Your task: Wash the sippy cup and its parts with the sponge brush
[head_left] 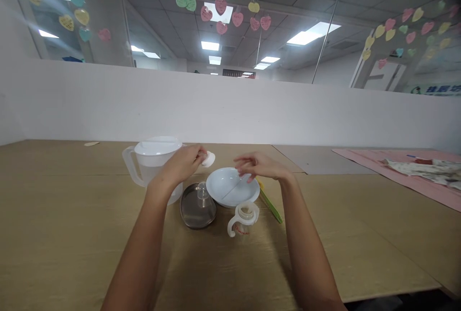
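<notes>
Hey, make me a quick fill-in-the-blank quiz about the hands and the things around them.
1. The left hand holds a small plastic part coloured ____.
2. The right hand is over the white ____.
3. The tray under the clear cap is made of ____.
4. The pitcher has its handle on the ____ side.

Missing words: white; bowl; metal; left.

Ceiling lights (pixel 314 33) glare above a softly shadowed table (pixel 82 234).

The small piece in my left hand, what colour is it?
The small piece is white; it shows best in the head view.
</notes>
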The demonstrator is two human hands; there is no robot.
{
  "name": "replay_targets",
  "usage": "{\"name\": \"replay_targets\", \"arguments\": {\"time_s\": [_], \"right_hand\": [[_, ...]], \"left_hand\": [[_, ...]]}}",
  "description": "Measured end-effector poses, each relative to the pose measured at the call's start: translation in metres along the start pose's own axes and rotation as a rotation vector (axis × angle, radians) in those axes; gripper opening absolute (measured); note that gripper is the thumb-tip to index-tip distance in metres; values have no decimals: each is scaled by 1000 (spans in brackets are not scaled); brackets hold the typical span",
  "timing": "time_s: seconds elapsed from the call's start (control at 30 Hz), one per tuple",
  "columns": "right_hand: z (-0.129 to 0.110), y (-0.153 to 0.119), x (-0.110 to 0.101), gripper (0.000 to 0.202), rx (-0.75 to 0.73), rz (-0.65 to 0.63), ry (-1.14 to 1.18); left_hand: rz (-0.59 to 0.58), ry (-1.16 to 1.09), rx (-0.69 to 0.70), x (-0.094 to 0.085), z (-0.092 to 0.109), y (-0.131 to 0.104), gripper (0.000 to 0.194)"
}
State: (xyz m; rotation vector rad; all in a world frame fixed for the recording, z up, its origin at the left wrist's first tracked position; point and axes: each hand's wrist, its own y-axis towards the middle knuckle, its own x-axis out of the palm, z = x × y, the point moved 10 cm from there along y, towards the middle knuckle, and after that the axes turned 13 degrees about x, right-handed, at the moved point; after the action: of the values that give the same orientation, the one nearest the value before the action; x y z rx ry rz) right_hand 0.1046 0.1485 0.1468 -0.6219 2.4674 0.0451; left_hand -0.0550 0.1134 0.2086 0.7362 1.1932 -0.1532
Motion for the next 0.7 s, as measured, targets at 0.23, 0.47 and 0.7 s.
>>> {"name": "replay_targets", "arguments": {"time_s": [0.23,0.47,0.7], "right_hand": [[-61,-1,16,30,-382,398,-287],[-70,-20,4,35,-484,331,-144],[-80,-32,-9,31,-584,869,-422]], "left_hand": [[-53,209,38,33,53,20,23],[145,-555,231,6,56,14,27],[52,164,92,18,71,13,30]]}}
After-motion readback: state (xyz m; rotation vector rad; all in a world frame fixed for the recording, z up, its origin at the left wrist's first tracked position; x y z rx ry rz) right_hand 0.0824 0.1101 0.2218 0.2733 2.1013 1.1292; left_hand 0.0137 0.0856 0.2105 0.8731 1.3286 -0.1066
